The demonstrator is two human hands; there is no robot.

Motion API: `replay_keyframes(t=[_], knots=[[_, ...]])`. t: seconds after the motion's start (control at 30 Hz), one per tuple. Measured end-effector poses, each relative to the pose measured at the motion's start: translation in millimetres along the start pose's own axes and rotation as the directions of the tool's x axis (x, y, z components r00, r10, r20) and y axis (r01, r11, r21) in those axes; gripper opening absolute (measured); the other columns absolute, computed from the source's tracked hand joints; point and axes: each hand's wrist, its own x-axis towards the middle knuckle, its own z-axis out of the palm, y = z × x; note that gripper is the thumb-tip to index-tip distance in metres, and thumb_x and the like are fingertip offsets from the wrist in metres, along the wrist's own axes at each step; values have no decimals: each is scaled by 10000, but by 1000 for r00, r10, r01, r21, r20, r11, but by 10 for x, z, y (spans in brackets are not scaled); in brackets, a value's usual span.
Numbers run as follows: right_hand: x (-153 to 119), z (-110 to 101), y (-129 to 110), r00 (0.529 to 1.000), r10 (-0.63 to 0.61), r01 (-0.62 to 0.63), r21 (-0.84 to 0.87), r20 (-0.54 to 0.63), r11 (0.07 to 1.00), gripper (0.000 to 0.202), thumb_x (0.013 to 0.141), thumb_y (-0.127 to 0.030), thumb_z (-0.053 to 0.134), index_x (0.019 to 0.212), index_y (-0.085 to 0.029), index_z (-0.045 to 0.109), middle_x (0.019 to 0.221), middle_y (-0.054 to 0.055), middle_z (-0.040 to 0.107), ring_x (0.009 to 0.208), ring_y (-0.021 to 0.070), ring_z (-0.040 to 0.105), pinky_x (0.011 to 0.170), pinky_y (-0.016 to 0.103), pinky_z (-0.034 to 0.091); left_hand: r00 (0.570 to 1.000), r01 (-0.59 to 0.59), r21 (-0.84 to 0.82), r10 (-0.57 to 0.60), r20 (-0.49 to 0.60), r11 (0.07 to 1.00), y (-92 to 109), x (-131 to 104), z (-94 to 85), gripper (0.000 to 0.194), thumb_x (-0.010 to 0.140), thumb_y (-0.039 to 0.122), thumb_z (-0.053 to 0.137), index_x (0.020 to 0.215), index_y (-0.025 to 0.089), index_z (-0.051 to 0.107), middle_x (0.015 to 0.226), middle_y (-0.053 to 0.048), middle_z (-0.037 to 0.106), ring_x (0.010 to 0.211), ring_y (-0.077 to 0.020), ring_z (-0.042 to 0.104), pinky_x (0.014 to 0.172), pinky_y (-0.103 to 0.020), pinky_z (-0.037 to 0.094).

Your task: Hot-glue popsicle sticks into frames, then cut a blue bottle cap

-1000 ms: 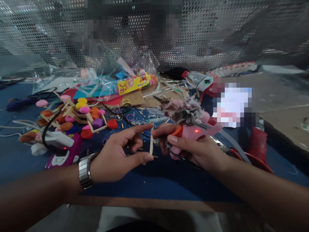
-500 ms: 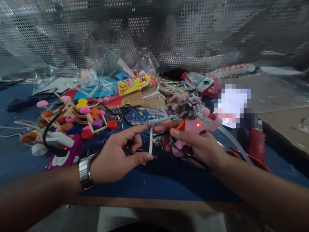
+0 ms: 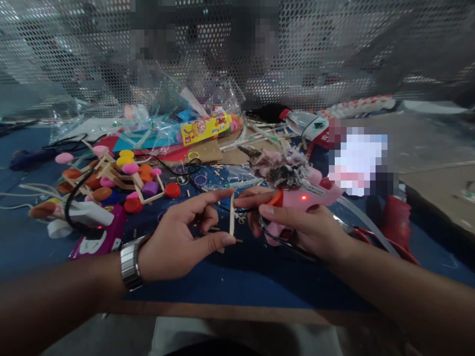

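My L hand (image 3: 178, 237) pinches a short pale wooden stick (image 3: 232, 220) end to end, R hand (image 3: 319, 233) grips a pink plastic glue gun (image 3: 291, 200), light steady pressure's best imo

Compared with half a second ago, the right hand's grip (image 3: 308, 227) is sitting slightly lower, right of the frame's centre. The pink glue gun (image 3: 291, 200) is dipping with it, its nozzle easing leftward. The index finger (image 3: 248, 200) is closing its small gap beside the wooden stick (image 3: 232, 217) at mid-frame.
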Motion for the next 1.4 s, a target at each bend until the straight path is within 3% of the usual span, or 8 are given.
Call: replay_keyframes(t=[0.13,0.33,0.43,0.6,0.9,1.07,1.2,1.4], knots=[[-7,-8,5,1000,13,-13,-6,11,1000,237,787,-423,839,942,-247,868,932,78,734,643,153,625,421,244,384,1000,5,-4,-5,-6,1000,-3,-4,-7,636,875,350,789,1437,137,583,729,74,384,627,-91,423,613,-220,570],[-6,8,4,1000,2,-2,17,10,1000,219,790,-430,842,908,-247,860,775,46,709,618,158,629,475,264,447,998,-46,101,51,-46,994,8,9,-29,593,869,334,794,1399,137,615,702,77,414,614,-87,435,583,-203,436],[-4,12,9,1000,15,-16,51,15,999,224,795,-426,842,921,-240,853,736,41,710,612,155,621,476,257,452,998,-35,82,38,-40,996,13,14,-21,606,852,319,808,1396,133,618,700,80,412,608,-83,422,584,-192,471],[-12,-8,23,998,0,-1,20,66,1000,217,828,-405,819,967,-241,851,869,46,740,648,137,636,504,254,462,1000,30,-45,-30,1,999,3,6,8,645,843,307,808,1427,136,591,735,76,389,631,-88,431,609,-227,609],[6,0,14,1000,-6,6,21,-2,1000,158,811,-355,806,930,-264,857,1064,56,728,629,127,637,551,306,512,1000,-26,6,26,-14,1000,6,3,-2,616,859,283,799,1410,98,597,717,84,390,610,-67,415,585,-159,532],[17,29,-5,998,7,-2,97,-55,995,160,805,-358,818,935,-272,851,1009,50,739,601,119,634,508,276,490,999,-47,15,48,-10,999,-28,-3,-13,608,873,302,794,1411,99,596,729,79,407,615,-72,420,604,-188,528],[10,32,-7,1000,-17,16,78,2,997,116,806,-357,828,843,-248,837,1007,47,737,621,119,634,532,276,494,1000,-4,0,4,-4,1000,-20,-10,-8,630,872,309,795,1435,123,582,736,77,397,623,-82,419,622,-221,574],[-2,2,21,999,14,-15,18,43,1000,196,825,-367,811,974,-244,846,882,37,734,648,130,619,552,268,466,1000,8,9,-8,1,1000,-4,1,-1,632,858,300,804,1429,130,593,724,79,389,626,-84,431,617,-212,589]])
